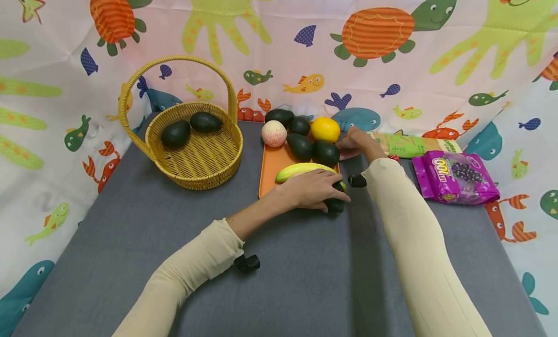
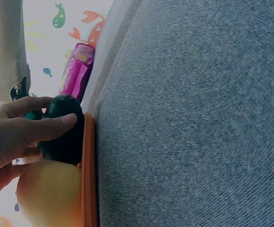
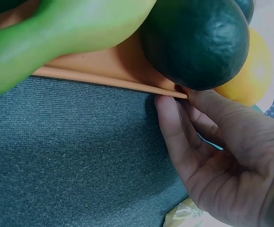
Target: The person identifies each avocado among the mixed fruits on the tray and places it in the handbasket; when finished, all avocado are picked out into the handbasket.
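Avocado at the near right corner of the orange tray, long axis toward the near edge of the desk, left grip curled round it; right grip, farther off, pinches the tray's rim!

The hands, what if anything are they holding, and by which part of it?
The left hand grips an avocado around its sides; the right hand pinches the tray by its right edge.

The head view is bright, with a soft shadow along the tabletop. Both wrist views look dimmer (and bluer).
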The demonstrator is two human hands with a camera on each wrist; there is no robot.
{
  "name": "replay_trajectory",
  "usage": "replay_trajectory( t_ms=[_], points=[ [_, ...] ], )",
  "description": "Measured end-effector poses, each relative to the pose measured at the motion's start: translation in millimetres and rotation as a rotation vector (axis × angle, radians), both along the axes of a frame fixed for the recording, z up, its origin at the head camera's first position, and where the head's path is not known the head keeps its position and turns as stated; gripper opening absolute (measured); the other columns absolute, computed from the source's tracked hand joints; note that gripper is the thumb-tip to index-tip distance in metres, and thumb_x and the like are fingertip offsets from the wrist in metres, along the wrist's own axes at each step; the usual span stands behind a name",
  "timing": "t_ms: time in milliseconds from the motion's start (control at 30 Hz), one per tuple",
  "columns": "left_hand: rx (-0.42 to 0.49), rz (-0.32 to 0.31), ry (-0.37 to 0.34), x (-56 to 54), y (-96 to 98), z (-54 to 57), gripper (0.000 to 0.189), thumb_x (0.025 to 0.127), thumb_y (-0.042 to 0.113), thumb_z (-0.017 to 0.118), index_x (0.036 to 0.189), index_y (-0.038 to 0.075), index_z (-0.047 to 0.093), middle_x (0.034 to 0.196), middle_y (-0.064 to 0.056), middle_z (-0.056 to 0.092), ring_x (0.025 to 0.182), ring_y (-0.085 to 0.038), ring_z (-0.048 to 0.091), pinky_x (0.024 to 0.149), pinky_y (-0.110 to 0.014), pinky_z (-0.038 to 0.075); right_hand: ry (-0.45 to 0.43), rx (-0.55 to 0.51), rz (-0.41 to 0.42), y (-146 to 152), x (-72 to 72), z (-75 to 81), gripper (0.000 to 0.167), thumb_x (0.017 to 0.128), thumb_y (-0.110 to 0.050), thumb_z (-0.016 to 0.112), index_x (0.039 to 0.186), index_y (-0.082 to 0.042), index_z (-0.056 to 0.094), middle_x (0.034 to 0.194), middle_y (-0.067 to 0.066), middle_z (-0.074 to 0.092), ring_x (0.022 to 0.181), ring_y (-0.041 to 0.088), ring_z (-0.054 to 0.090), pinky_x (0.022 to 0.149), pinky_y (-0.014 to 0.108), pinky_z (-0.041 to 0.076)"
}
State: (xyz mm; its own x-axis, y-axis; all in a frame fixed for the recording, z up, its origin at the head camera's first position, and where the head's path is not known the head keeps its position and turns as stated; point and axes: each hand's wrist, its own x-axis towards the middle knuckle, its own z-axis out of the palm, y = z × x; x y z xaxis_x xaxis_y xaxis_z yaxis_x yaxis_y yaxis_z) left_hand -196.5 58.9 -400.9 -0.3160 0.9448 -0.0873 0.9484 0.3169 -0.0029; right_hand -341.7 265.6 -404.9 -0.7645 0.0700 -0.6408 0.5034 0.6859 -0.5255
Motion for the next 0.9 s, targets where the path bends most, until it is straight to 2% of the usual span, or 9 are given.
replay_trajectory(
  t_ms=[133, 333, 500, 733, 900],
  points=[
    [0.009, 0.0, -0.009, 0.8, 0.9, -2.7, 0.055, 0.097, 0.037, 0.075, 0.149, 0.032, 0.058, 0.156, -0.01, 0.052, 0.14, -0.026, 0.054, 0.124, -0.039, 0.04, -0.008, 0.0, -0.009, -1.1, 1.9, 1.1, 0.018, 0.101, -0.014, 0.068, 0.097, 0.004, 0.065, 0.069, 0.009, 0.071, 0.063, 0.019, 0.077, 0.079, 0.034, 0.064],
    [0.078, -0.011, -0.059, -3.3, -4.5, -5.1, 0.054, 0.098, 0.035, 0.074, 0.149, 0.024, 0.058, 0.157, -0.007, 0.054, 0.143, -0.022, 0.055, 0.122, -0.037, 0.043, -0.015, -0.007, -0.011, -3.6, 4.4, 5.1, 0.017, 0.101, -0.013, 0.068, 0.094, 0.002, 0.065, 0.07, 0.009, 0.071, 0.064, 0.02, 0.077, 0.083, 0.036, 0.063],
    [0.206, -0.039, -0.166, -7.7, -10.5, -4.3, 0.053, 0.101, 0.035, 0.07, 0.15, 0.022, 0.057, 0.152, -0.006, 0.059, 0.138, -0.02, 0.059, 0.12, -0.033, 0.044, -0.032, -0.027, -0.012, -3.9, 2.8, 5.3, 0.017, 0.101, -0.013, 0.067, 0.092, 0.002, 0.066, 0.068, 0.007, 0.07, 0.064, 0.019, 0.077, 0.086, 0.037, 0.063],
    [0.391, -0.041, -0.271, -13.1, -20.9, 9.5, 0.05, 0.102, 0.035, 0.066, 0.149, 0.02, 0.058, 0.139, -0.008, 0.064, 0.112, -0.017, 0.065, 0.1, -0.025, 0.053, -0.009, -0.006, 0.022, -2.6, 2.6, 2.3, 0.02, 0.099, -0.013, 0.07, 0.099, 0.006, 0.068, 0.068, 0.007, 0.071, 0.061, 0.017, 0.076, 0.079, 0.033, 0.064],
    [0.477, -0.002, -0.339, -18.6, -34.5, 25.9, 0.048, 0.102, 0.03, 0.066, 0.147, 0.014, 0.06, 0.135, -0.011, 0.064, 0.11, -0.02, 0.064, 0.099, -0.025, 0.053, 0.003, -0.009, 0.032, 2.1, -0.5, -1.7, 0.016, 0.099, -0.011, 0.068, 0.095, 0.005, 0.071, 0.067, 0.006, 0.07, 0.06, 0.016, 0.074, 0.074, 0.031, 0.064]
  ],
)
